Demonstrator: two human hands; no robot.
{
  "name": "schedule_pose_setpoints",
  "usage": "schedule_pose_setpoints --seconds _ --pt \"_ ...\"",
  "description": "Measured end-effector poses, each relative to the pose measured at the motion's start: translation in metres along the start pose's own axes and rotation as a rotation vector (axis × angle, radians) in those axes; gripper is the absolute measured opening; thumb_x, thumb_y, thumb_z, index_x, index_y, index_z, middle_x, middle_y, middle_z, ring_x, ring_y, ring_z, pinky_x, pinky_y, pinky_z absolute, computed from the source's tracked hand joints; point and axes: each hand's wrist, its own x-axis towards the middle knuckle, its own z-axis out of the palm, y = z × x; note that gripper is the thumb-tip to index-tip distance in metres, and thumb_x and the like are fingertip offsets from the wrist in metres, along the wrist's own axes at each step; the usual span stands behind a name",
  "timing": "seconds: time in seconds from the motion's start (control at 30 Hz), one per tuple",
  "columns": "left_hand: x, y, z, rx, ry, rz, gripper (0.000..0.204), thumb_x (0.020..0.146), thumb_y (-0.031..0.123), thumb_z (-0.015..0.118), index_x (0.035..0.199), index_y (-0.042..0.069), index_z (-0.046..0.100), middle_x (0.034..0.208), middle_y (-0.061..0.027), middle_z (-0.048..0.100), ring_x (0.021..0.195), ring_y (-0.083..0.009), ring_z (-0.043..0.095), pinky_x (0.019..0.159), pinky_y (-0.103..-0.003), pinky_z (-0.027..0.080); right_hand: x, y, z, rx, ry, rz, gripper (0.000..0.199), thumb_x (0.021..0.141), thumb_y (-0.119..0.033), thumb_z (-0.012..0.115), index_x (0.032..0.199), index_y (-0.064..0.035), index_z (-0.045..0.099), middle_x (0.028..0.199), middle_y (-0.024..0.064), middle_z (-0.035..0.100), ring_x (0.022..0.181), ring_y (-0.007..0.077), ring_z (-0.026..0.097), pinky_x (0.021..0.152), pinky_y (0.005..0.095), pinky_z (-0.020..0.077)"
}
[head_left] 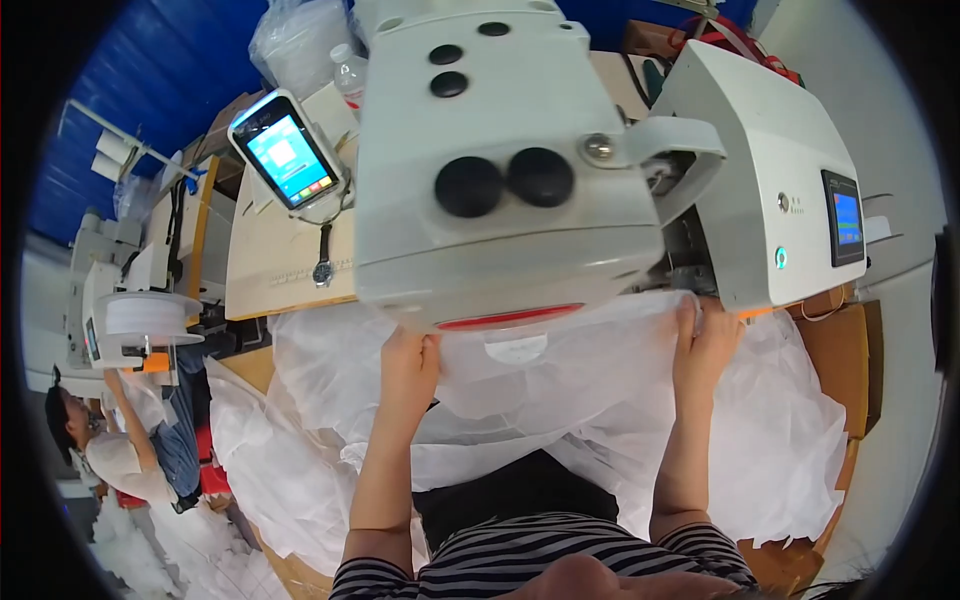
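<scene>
A wide spread of thin white sheer fabric (560, 385) stretches between my hands and hangs in folds over my lap. My left hand (408, 368) is closed on its edge, just below the left front of a large white sewing machine (510, 240); some of its fingertips are hidden. On the other side, my right hand (708, 348) pinches the fabric's edge between thumb and fingers, beside the white control box (760, 180) with a small blue screen. The machine's head covers the middle stretch of the fabric's far edge, so the needle area cannot be seen.
A touch-screen panel (285, 150) stands on the table (255, 265) at the left, with a wristwatch (323, 258) in front of it. Behind it is a plastic bottle (348, 72). At far left, another person (130, 455) sits at a machine with a white reel (150, 315).
</scene>
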Motion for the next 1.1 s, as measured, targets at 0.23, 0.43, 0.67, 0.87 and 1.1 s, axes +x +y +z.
schedule_pose_setpoints --seconds 0.23,0.43,0.67,0.87,1.1 --pt "-0.014 -0.025 -0.002 0.05 0.051 0.124 0.005 0.079 -0.003 0.051 0.079 0.0 0.055 0.065 -0.0121 0.055 0.056 -0.0217 0.053 0.053 -0.032 0.041 -0.01 -0.102 -0.089 0.766 -0.105 -0.378 0.031 0.075 -0.023 0.069 0.093 -0.0008 0.058 0.088 0.0104 0.056 0.083 0.0256 0.053 0.078 0.04 0.0416" --pt "-0.008 -0.019 -0.017 -0.135 -0.111 -0.324 0.002 0.08 -0.001 0.053 0.079 0.0 0.054 0.063 -0.0104 0.053 0.053 -0.0146 0.051 0.05 -0.03 0.041 0.022 -0.196 -0.109 1.468 -0.071 -0.478 0.02 0.068 -0.015 0.068 0.08 -0.0014 0.058 0.078 0.0087 0.054 0.067 0.0238 0.057 0.054 0.0326 0.0444" --pt "-0.014 -0.025 -0.006 0.21 0.071 0.038 0.009 0.079 -0.002 0.054 0.086 0.001 0.058 0.072 -0.013 0.057 0.061 -0.0285 0.055 0.056 -0.037 0.045 -0.015 -0.184 -0.086 1.065 -0.287 -0.675 0.012 0.069 -0.013 0.07 0.08 -0.0112 0.066 0.068 -0.0007 0.053 0.058 0.0168 0.055 0.049 0.0269 0.042" --pt "-0.031 -0.058 -0.036 0.451 0.07 0.151 0.022 0.074 -0.005 0.054 0.094 0.002 0.06 0.087 -0.0136 0.06 0.077 -0.033 0.057 0.065 -0.041 0.046 0.008 -0.091 -0.018 0.542 -0.067 -0.138 0.011 0.076 -0.002 0.064 0.085 -0.0054 0.057 0.08 0.0095 0.06 0.068 0.0253 0.056 0.064 0.0346 0.0445" --pt "-0.042 -0.07 -0.058 0.352 0.267 -0.284 0.026 0.077 -0.006 0.05 0.099 0.002 0.06 0.094 -0.0161 0.055 0.087 -0.0344 0.054 0.075 -0.039 0.045 0.0 -0.084 0.037 0.488 -0.3 -0.178 0.013 0.079 -0.002 0.062 0.091 -0.0013 0.056 0.087 0.0129 0.06 0.071 0.0287 0.057 0.067 0.0361 0.0461"
